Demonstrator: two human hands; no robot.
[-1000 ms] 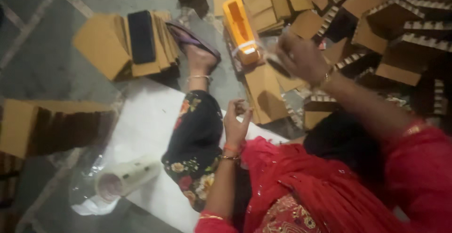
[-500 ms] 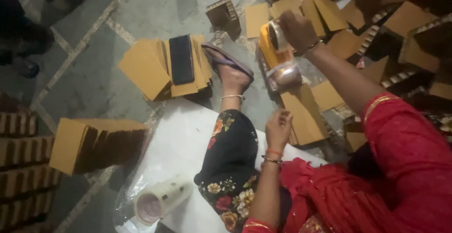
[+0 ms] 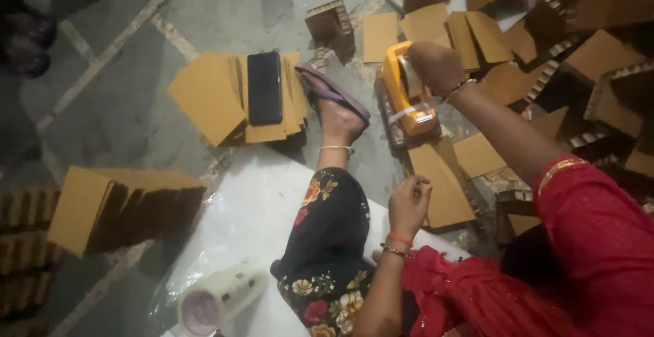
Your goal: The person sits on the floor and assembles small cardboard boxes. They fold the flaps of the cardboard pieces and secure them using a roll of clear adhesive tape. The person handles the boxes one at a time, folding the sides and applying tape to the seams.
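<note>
My right hand (image 3: 436, 64) reaches forward and grips the top of an orange tape dispenser (image 3: 407, 102) that stands on the floor among cardboard pieces. A strip of pale tape crosses the dispenser's front. My left hand (image 3: 409, 202) hovers by my knee with its fingers curled in, right beside a flat brown cardboard piece (image 3: 443, 187). Nothing clearly shows inside the left fingers. My leg in flowered black cloth (image 3: 327, 241) stretches out, with the foot in a purple sandal (image 3: 334, 95).
A black phone (image 3: 264, 88) lies on a fanned stack of cardboard sheets (image 3: 204, 98). Folded cardboard (image 3: 102, 207) stands at left. Rolls of clear tape (image 3: 218, 296) rest on a white sheet (image 3: 252, 201). Several corrugated boxes (image 3: 599, 57) crowd the right.
My right hand moved from beside the orange dispenser onto its top and now grips it. The view has shifted. The left hand stays near my knee.
</note>
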